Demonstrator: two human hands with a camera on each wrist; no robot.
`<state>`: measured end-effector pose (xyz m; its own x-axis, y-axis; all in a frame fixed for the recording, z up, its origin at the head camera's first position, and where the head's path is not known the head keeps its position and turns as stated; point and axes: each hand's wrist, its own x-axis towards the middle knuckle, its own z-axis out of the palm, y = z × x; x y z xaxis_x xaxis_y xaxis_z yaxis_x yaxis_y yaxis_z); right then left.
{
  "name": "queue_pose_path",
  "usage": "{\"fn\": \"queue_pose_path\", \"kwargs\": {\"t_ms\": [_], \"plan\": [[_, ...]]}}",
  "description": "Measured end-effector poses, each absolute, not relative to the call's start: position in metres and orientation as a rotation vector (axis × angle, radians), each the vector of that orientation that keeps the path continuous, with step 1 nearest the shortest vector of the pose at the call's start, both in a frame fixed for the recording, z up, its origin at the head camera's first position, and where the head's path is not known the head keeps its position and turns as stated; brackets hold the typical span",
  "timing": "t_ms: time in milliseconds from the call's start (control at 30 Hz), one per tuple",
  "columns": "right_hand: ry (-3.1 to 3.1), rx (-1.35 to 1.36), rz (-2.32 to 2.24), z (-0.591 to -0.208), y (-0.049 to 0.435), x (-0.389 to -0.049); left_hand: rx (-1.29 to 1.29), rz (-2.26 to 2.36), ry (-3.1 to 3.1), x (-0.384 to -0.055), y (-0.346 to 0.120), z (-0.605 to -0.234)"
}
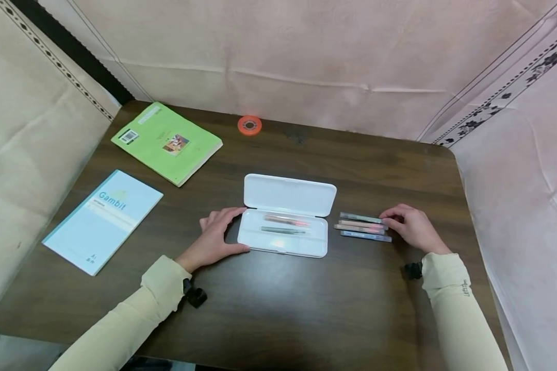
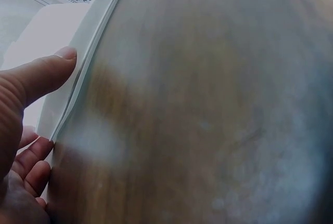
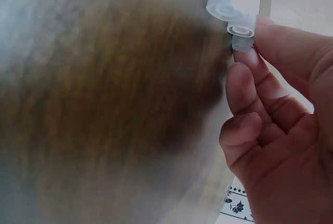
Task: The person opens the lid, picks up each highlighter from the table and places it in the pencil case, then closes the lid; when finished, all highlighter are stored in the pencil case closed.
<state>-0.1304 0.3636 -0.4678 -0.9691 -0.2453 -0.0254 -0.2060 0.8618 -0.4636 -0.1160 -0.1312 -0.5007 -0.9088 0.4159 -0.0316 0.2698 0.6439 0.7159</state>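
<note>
A white pencil case (image 1: pixel 285 253) lies with its lid (image 1: pixel 290 195) folded back. Inside it are a pinkish pen (image 1: pixel 287 220) and a greenish pen (image 1: pixel 283 230). My left hand (image 1: pixel 218 239) holds the case by its left end, thumb at the front corner and fingers at the back. In the left wrist view, the thumb (image 2: pixel 49 73) lies against the case's edge. To the right of the case, several pens lie side by side, including a blue pen (image 1: pixel 365 236). My right hand (image 1: pixel 413 226) pinches the right end of the farthest, a green pen (image 1: pixel 359 217).
A green book (image 1: pixel 167 141) lies at the back left, with a light blue notebook (image 1: pixel 103 221) nearer me. An orange ring-shaped roll (image 1: pixel 249 125) rests by the table's back edge. Pale cloth (image 1: pixel 297 56) hangs behind the brown table (image 1: pixel 306 314) and along its sides.
</note>
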Motion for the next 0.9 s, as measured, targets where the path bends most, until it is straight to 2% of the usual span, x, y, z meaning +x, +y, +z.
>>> {"fn": "queue_pose_path", "kwargs": {"t_ms": [200, 433, 733, 900], "plan": [[2.987, -0.378, -0.719, -0.468, 0.362, -0.129, 0.574, 1.113, 2.673, -0.117, -0.131, -0.503], [3.072, -0.469, -0.791, -0.443, 0.343, -0.121, 0.552, 1.109, 2.670, -0.117, -0.131, -0.503], [2.942, -0.662, -0.858, -0.436, 0.244, -0.118, 0.542, 1.103, 2.666, -0.117, -0.130, -0.501], [2.883, -0.619, -0.793, -0.446, 0.195, -0.118, 0.536, 1.102, 2.662, -0.117, -0.130, -0.500]]}}
